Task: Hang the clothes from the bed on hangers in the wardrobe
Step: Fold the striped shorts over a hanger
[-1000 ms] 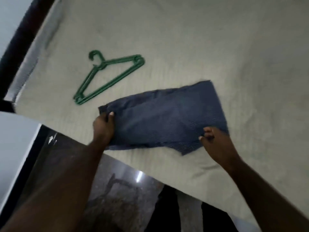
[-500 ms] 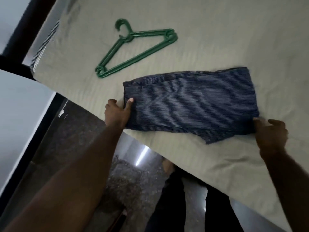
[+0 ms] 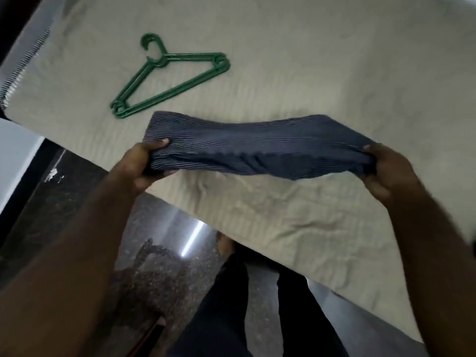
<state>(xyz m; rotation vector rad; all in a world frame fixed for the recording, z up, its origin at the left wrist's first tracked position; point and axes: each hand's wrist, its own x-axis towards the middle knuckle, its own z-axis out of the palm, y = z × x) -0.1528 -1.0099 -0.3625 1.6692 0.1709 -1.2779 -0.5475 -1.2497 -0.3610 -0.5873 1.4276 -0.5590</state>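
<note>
Open sheet on the far side and right of green hanger; a hand can pass there. The striped garment, held taut between left hand and right hand, spans the near approach. Narrow gap separates garment from hanger.

I see the left hand gripping one end of the blue striped garment and the right hand gripping the other, the cloth bunched between them over the bed. A green hanger lies flat on the far left, apart from the cloth.
</note>
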